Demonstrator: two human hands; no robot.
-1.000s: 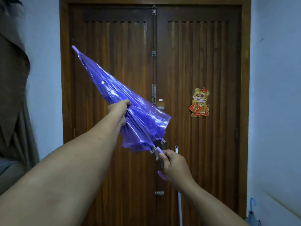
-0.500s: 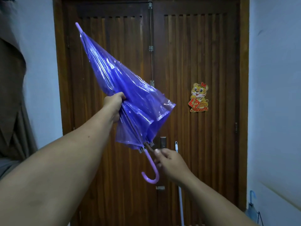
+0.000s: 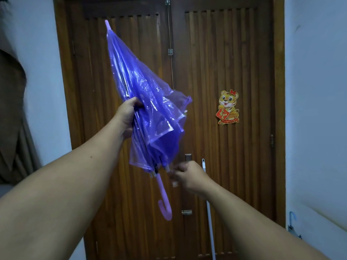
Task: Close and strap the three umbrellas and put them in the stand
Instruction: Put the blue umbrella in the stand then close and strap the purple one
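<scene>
A purple translucent umbrella [image 3: 148, 109] is folded, its tip up and left and its hooked handle [image 3: 165, 209] hanging down, in front of the door. My left hand [image 3: 128, 117] grips the loose canopy around its middle. My right hand [image 3: 187, 175] is at the canopy's lower edge beside the rib tips. Its fingers are curled and seem to pinch a thin clear strap [image 3: 174, 182], blurred by motion. The canopy folds hang loose and unwrapped.
A dark wooden double door [image 3: 234, 72] fills the view ahead, with a tiger sticker [image 3: 228, 107] on it. A white pole [image 3: 209, 212] leans against the door. Another umbrella's blue hooked handle [image 3: 292, 219] shows at the lower right wall. Brown cloth [image 3: 11, 109] hangs at left.
The umbrella has swung more upright, tip rising. My right hand let go of the hooked handle and moved up to the canopy's lower edge. My left hand keeps its hold.
</scene>
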